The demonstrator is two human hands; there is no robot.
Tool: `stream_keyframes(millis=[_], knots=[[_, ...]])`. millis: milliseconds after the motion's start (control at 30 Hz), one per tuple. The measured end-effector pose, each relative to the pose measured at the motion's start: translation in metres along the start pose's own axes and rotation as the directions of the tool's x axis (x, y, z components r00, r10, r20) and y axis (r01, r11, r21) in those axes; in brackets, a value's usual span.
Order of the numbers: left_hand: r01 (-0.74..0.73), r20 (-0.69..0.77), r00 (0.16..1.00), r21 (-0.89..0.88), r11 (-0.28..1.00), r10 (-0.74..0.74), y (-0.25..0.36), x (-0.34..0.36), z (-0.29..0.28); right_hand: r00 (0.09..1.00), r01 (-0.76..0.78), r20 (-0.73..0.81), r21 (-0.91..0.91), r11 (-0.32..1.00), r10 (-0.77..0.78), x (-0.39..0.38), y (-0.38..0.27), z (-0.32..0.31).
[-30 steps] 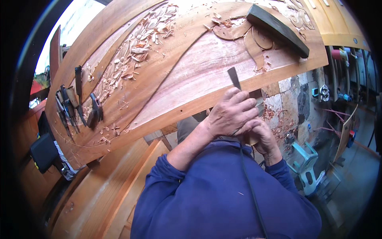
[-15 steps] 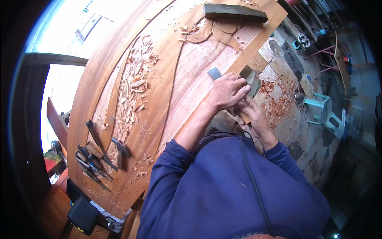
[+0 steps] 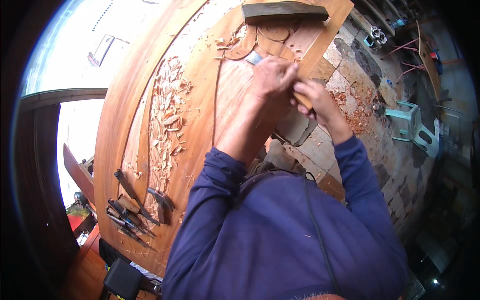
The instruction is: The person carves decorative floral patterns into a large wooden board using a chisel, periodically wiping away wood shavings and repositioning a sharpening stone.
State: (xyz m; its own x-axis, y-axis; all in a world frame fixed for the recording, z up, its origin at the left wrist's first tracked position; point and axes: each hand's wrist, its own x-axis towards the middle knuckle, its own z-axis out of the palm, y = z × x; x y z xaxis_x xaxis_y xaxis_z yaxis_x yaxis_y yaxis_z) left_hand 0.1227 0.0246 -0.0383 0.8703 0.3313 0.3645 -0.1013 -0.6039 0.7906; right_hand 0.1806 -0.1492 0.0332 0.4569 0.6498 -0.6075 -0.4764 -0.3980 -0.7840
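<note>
A broad-bladed wood chisel (image 3: 254, 58) lies low over the big carved wooden panel (image 3: 200, 105), its blade near the carved curves at the far end. My left hand (image 3: 272, 76) is closed around the chisel's forward part, hiding the shank. Farther back, my right hand (image 3: 320, 102) wraps the wooden handle (image 3: 303, 100) at the panel's right edge. Bare pinkish wood lies under the blade, beside a long curved groove. Whether the cutting edge touches the wood I cannot tell.
Curled shavings (image 3: 167, 120) heap along the panel's left part. Several carving tools (image 3: 127, 215) lie at its near left. A long dark block (image 3: 285, 13) rests at the far end. Reddish chips (image 3: 352, 107) and a pale green plastic stool (image 3: 412, 122) are on the stone floor.
Both hands and the chisel have moved away from my body, farther over the panel toward the carved curves. My forearms are more stretched out. The view has shifted slightly.
</note>
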Motion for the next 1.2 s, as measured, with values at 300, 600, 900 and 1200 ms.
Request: stream_keyframes(millis=[300, 600, 900, 1200], knots=[[-0.157, -0.035, 0.987, 0.025, 0.987, 0.158, 0.006, -0.003, 0.011, 0.995, 0.067, 0.074, 0.024, 0.997, -0.069, -0.004, 0.01, -0.023], [-0.032, -0.062, 0.996, 0.414, 0.91, 0.064, 0.056, -0.088, -0.078, 0.889, 0.258, 0.446, -0.304, 0.917, -0.103, -0.027, 0.018, 0.023], [0.595, -0.266, 0.803, 0.4, 0.697, -0.533, 0.091, -0.235, -0.113, 0.896, 0.319, 0.388, -0.22, 0.922, -0.217, -0.045, 0.074, 0.022], [0.464, -0.322, 0.872, 0.301, 0.833, -0.369, 0.105, -0.23, -0.111, 0.765, 0.503, 0.629, -0.454, 0.735, -0.136, -0.067, 0.074, 0.092]])
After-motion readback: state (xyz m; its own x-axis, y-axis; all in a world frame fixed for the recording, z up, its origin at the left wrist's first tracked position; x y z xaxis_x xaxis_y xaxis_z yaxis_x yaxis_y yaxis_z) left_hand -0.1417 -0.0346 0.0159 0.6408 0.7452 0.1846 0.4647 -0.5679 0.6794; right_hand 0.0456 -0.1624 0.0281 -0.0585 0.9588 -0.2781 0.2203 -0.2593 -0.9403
